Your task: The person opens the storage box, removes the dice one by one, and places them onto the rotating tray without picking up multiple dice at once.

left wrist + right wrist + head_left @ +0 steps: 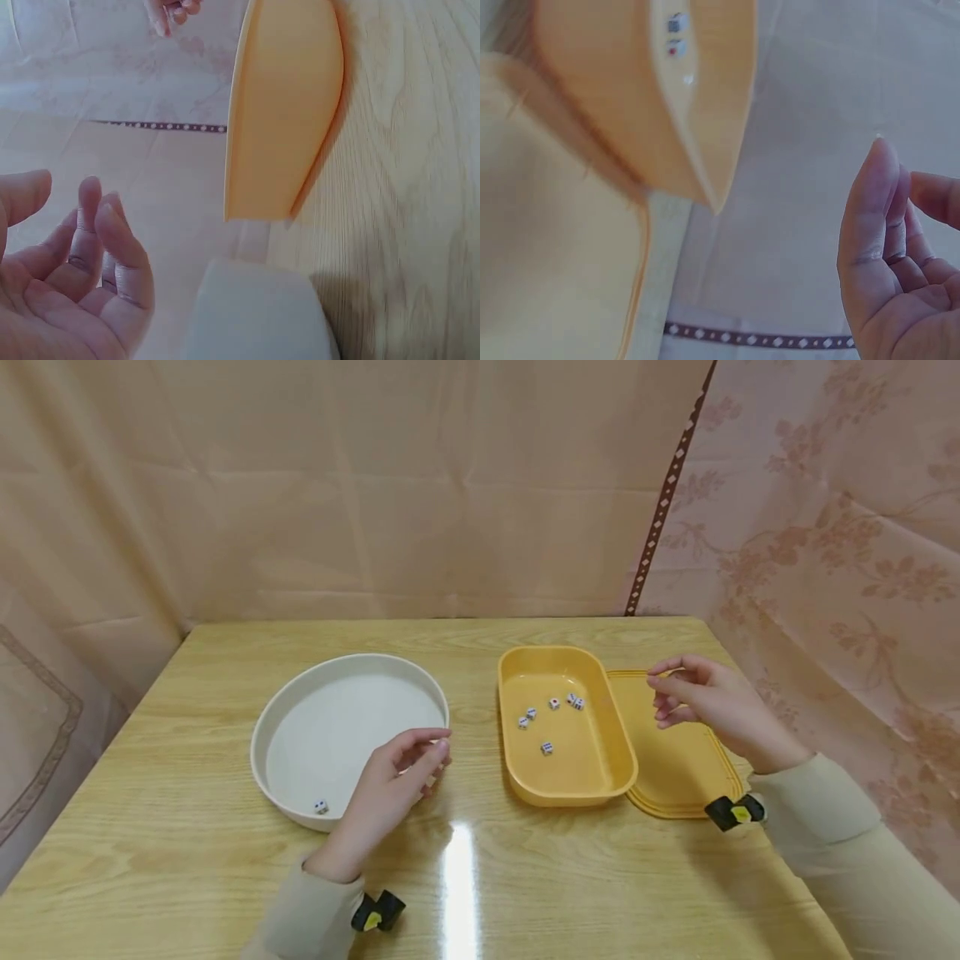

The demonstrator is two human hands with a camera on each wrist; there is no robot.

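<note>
My left hand (397,785) hovers over the right front rim of a round white tray (262,735), its fingers loosely bent. The left wrist view shows nothing between thumb and fingers. One die (321,807) lies inside the tray near its front edge. To the right stands a yellow rectangular container (570,772) with several white dice (554,703) scattered on its floor. My right hand (712,702) is raised above a flat yellow lid (675,768). Its fingers are loosely curled, and no object shows in them in the right wrist view.
The lid lies on the wooden table (480,893), partly hidden by the container's right side. A beige curtain (375,510) hangs behind the table, and a flowered pink one (847,543) hangs at the right.
</note>
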